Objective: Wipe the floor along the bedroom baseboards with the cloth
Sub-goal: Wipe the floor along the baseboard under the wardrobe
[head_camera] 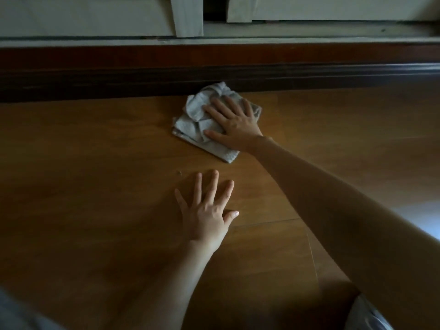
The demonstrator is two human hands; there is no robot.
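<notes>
A crumpled light grey cloth (202, 120) lies on the brown wooden floor (95, 186), its far edge touching the dark wooden baseboard (119, 79). My right hand (232, 122) lies flat on top of the cloth with fingers spread, pressing it to the floor. My left hand (207, 210) rests palm down on the bare floor nearer to me, fingers apart, holding nothing, about a hand's length from the cloth.
Above the baseboard runs a pale ledge with light-coloured panels (83, 15) and a dark gap (215, 8) between them. A tiny speck (179, 172) lies on the floor just left of my left hand's fingertips. A bright patch (419, 217) marks the floor at the right.
</notes>
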